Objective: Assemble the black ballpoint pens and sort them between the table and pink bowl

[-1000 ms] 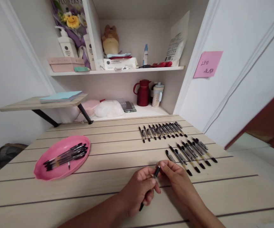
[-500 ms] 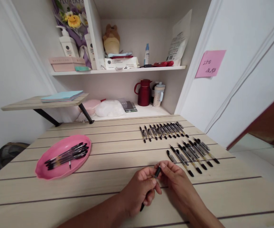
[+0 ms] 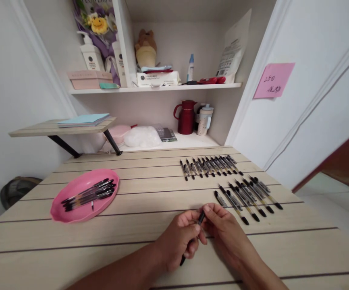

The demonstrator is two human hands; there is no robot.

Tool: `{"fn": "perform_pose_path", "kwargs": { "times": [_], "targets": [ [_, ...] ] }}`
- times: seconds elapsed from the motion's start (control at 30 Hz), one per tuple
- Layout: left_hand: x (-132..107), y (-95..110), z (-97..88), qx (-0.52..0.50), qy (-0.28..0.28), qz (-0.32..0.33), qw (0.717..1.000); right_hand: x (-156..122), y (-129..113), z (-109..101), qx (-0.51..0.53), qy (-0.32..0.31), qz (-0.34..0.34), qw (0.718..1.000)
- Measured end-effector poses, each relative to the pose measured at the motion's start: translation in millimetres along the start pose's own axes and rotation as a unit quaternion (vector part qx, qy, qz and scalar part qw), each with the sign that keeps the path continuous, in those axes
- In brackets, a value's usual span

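Observation:
A black pen (image 3: 201,217) is held between both hands above the near part of the table. My left hand (image 3: 179,239) is closed around its barrel, and the pen's dark lower end pokes out below that fist. With thumb and fingers, my right hand (image 3: 224,227) pinches the black upper end. The fingers hide most of the barrel. Just beyond my right hand lies a row of disassembled pens, with clear barrels (image 3: 233,199) beside loose black caps (image 3: 219,198) and yellowish ends. Farther back is a second row of pen parts (image 3: 209,166).
To the left, a pink dish (image 3: 82,217) holds a pile of pens (image 3: 91,193) and a small loose tip piece. A small raised shelf (image 3: 38,128) with blue paper stands at the back left. Behind the table, a cubby holds a red jug (image 3: 185,117) and a cup (image 3: 204,120).
The camera view has shifted slightly, so the dish and shelves sit a little farther right. Both hands keep their grip on the pen, with only slight finger movement.

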State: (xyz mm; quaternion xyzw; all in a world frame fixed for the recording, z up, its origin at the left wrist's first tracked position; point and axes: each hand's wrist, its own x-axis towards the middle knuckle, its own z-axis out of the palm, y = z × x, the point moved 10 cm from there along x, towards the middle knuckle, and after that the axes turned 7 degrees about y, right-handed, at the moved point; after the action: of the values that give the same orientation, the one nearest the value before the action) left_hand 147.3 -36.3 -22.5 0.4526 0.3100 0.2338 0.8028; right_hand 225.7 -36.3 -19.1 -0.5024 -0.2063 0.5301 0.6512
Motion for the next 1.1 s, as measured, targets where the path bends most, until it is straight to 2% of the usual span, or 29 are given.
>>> {"fn": "perform_pose_path", "kwargs": {
  "times": [0.17,0.33,0.4,0.53,0.63,0.7,0.8,0.87,0.93,1.03,1.1],
  "targets": [
    [3,2,-1.6,-0.008,-0.007,0.004,1.000,3,-9,8,0.039,-0.014,-0.027,0.999],
    [4,5,-2.5,-0.012,-0.008,0.017,1.000,4,2,16,0.060,-0.025,0.008,0.998],
    [4,5,-2.7,-0.014,-0.006,0.015,1.000,4,7,15,0.038,-0.022,0.020,0.999],
    [3,1,-1.3,-0.010,-0.011,-0.003,1.000,8,-1,9,0.036,-0.012,-0.016,0.999],
    [2,2,0.3,-0.012,-0.019,-0.001,1.000,15,-15,-1,0.074,0.004,-0.035,0.997],
    [2,3,-0.4,-0.014,-0.013,0.001,1.000,19,-33,-17,0.079,0.041,-0.074,0.993],
    [1,3,-2.3,-0.013,0.000,-0.004,1.000,19,-62,-49,-0.002,0.119,-0.143,0.983],
    [1,3,-3.7,-0.014,0.008,-0.006,1.000,15,-76,-70,-0.111,0.162,-0.171,0.966],
    [1,3,-4.7,-0.015,0.013,-0.009,1.000,9,-84,-85,-0.243,0.190,-0.193,0.931],
    [2,3,-4.8,-0.011,0.009,-0.009,1.000,1,-87,-97,-0.436,0.211,-0.220,0.847],
    [2,3,-4.5,-0.009,0.004,-0.007,1.000,-2,-85,-96,-0.525,0.210,-0.246,0.787]
  ]
}}
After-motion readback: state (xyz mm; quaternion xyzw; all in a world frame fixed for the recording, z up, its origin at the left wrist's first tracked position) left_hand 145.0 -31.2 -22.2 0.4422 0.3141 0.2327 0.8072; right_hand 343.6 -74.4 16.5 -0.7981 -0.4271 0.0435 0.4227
